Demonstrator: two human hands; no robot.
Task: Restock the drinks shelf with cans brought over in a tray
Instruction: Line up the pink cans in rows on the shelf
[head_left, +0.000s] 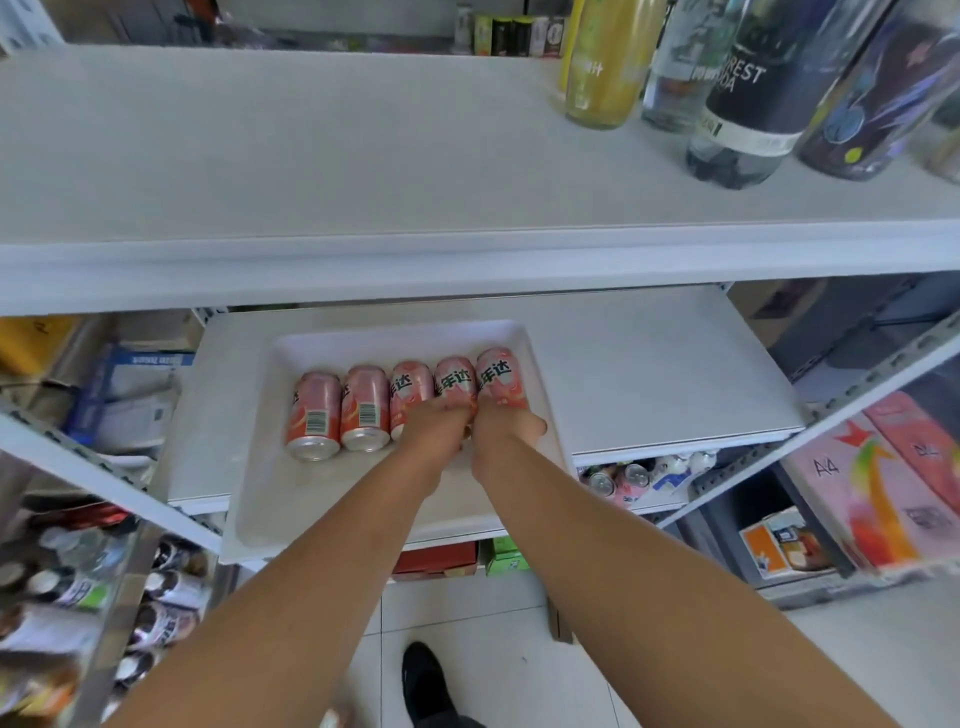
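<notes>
White tray (291, 519) overhanging shelf (649, 374) edge, left hand (436, 423), right hand (506, 427) gripping end cans (500, 378)

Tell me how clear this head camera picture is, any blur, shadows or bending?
Head view, centre: even soft light, no hard shadows, and the cans in the tray are sharp enough to show barcodes. Head view, edges: the lower-left bottles and the boxes at right smear into blur. Head view, top right: wide-angle distortion makes the top-shelf bottles lean outward.

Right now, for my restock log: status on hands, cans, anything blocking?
Left hand grips fourth pink can, right hand grips rightmost pink can. All five cans lie sideways in white tray. Bottles stand at right end of top shelf.
</notes>
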